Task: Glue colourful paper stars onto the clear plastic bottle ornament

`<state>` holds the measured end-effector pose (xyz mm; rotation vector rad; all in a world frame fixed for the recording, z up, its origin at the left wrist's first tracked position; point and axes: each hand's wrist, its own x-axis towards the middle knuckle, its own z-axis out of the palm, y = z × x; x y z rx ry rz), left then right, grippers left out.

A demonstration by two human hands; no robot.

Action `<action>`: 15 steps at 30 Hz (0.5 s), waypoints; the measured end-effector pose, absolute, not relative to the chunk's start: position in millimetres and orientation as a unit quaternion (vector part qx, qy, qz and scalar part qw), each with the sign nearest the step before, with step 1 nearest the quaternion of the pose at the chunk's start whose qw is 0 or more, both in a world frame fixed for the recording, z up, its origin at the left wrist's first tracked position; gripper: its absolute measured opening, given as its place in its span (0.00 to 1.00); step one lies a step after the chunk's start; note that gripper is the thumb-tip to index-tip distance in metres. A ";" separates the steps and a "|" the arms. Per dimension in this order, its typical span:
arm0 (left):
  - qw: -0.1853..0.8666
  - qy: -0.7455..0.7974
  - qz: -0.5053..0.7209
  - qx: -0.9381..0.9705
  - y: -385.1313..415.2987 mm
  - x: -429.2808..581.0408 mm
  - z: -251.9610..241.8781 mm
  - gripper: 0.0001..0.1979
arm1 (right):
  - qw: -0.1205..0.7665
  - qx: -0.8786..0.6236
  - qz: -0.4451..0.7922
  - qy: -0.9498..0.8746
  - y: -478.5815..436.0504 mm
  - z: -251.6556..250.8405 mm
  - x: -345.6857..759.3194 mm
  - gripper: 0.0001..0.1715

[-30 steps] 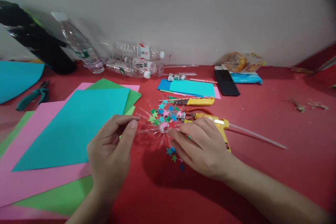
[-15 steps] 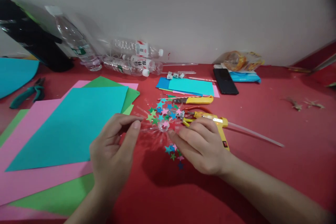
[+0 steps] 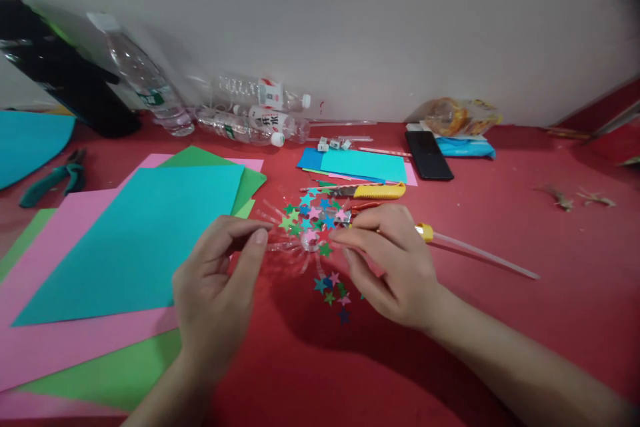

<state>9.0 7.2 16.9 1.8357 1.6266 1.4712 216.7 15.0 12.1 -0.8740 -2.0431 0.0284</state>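
A cut clear plastic bottle piece (image 3: 309,242), its strips splayed outward, carries several small coloured paper stars. My left hand (image 3: 220,273) has thumb and fingertips closed on one of its clear strips. To its right, my right hand (image 3: 395,260) hovers close to the stars, thumb and forefinger a little apart with nothing visible between them. Just left of those fingertips is a green star (image 3: 325,250). More loose-looking stars (image 3: 330,285) lie below on the red table. Behind my right hand, a yellow glue gun (image 3: 425,233) with a clear glue stick is mostly hidden.
Coloured paper sheets (image 3: 150,233) cover the left side, near teal pliers (image 3: 55,180). A yellow utility knife (image 3: 377,191) lies beyond the stars. Plastic bottles (image 3: 240,127), small paper pieces (image 3: 365,163) and a black phone (image 3: 430,155) line the wall side.
My right hand has lifted and turned slightly, its thumb and forefinger now parted. A green star now shows beside its fingertips. My left hand has stayed in place.
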 end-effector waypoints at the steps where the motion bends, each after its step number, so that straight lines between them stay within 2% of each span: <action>1: 0.123 0.550 0.509 0.650 6.0 8.2 16.6 0.05 | 0.440 -0.358 0.022 -0.823 15.9 13.4 216.5 0.11; 3: 0.085 0.513 0.496 0.695 2.7 7.0 15.4 0.07 | 0.428 -0.362 0.025 -0.828 17.8 14.7 216.4 0.12; 8: 0.003 0.425 0.399 0.812 -4.3 13.5 9.8 0.20 | 0.392 -0.376 -0.001 -0.840 20.3 13.1 217.1 0.13; 15: -0.025 0.403 0.379 0.832 -2.1 24.6 12.7 0.13 | 0.366 -0.373 -0.046 -0.851 21.5 11.6 215.9 0.13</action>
